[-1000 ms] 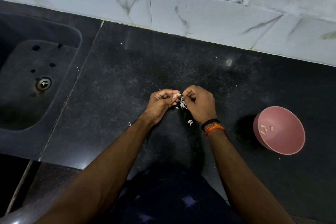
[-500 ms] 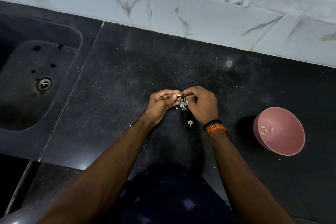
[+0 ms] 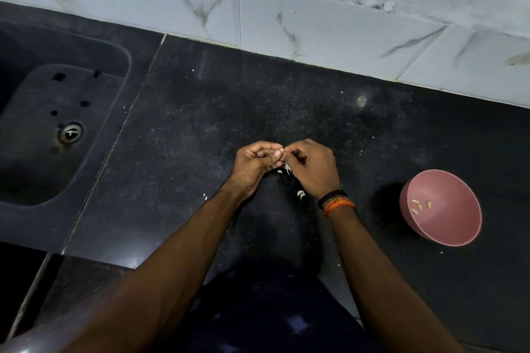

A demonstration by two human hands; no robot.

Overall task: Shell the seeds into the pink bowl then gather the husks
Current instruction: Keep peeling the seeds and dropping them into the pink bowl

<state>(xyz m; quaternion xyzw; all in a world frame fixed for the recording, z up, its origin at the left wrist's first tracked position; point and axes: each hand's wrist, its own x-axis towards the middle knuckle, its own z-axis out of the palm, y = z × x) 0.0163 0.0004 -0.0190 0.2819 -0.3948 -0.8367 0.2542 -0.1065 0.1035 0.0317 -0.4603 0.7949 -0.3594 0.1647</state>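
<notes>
Seed (image 3: pixel 282 149) pinched between both hands' fingertips — left hand (image 3: pixel 253 165), right hand (image 3: pixel 311 169). Husks (image 3: pixel 286 168) lie just beneath the fingers, ungathered — only four kernels in the pink bowl (image 3: pixel 464 233), well right.

No text, label, brand, number or sign can be read anywhere in the view
</notes>
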